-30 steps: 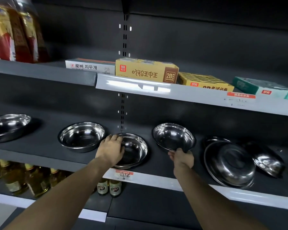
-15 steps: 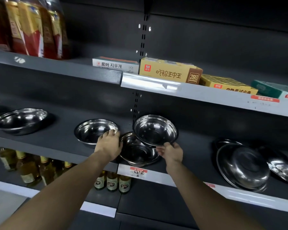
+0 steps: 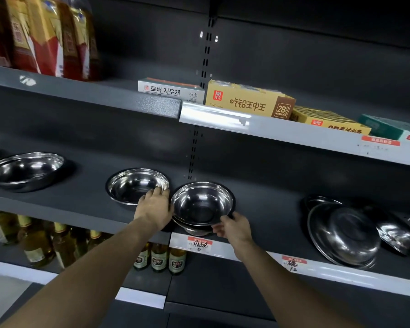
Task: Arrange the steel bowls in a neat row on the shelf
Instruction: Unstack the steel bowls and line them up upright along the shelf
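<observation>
Several steel bowls sit on the dark middle shelf (image 3: 81, 202). My right hand (image 3: 234, 229) pinches the near rim of an upright steel bowl (image 3: 201, 202), which sits nested in a lower bowl (image 3: 194, 230) at the shelf's front edge. My left hand (image 3: 155, 209) grips the left side of that lower bowl, its fingertips close to the rim of a neighbouring bowl (image 3: 137, 185). Another bowl (image 3: 25, 169) stands at the far left. On the right, a large bowl (image 3: 343, 235) leans tilted on its side, with a smaller one (image 3: 395, 233) beside it.
The upper shelf carries an eraser box (image 3: 249, 102), a white box (image 3: 171, 91) and red-gold packets (image 3: 45, 36). Bottles (image 3: 159, 259) stand on the shelf below. Price labels (image 3: 199, 243) are stuck on the front rail.
My right hand carried its bowl left and set it down into the bowl under my left hand. The view shifted, so the shelf contents appear further right.
</observation>
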The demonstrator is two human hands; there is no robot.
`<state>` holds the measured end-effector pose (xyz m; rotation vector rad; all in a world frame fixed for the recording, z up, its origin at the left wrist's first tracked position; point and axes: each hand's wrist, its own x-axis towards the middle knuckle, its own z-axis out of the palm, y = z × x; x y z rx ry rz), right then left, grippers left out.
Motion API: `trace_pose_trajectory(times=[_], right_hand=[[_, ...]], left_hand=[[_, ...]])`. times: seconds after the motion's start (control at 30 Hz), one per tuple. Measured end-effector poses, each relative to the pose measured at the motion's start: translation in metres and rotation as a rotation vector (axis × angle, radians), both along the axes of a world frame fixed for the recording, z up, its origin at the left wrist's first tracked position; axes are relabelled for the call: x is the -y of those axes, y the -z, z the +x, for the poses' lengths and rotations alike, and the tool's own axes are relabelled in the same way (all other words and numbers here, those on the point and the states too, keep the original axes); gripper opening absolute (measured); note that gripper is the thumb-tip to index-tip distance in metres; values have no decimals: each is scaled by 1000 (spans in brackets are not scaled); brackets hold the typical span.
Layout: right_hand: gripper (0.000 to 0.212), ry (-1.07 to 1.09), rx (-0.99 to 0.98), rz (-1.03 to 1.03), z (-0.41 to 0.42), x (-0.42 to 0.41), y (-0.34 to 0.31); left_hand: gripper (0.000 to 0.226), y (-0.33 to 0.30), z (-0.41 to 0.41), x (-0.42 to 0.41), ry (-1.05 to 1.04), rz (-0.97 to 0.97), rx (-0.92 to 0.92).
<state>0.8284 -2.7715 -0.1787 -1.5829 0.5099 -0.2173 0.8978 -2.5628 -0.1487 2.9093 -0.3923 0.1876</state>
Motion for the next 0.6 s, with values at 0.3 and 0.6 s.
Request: trace_pose_trajectory(times=[0.3,0.6], right_hand=[[19,50,-28,-206,-3,5,7],[30,182,-64,-293,-10,19,10]], left_hand=[[51,7,8,7,64,-19,20],[53,-4,12,40,219,-21,46]])
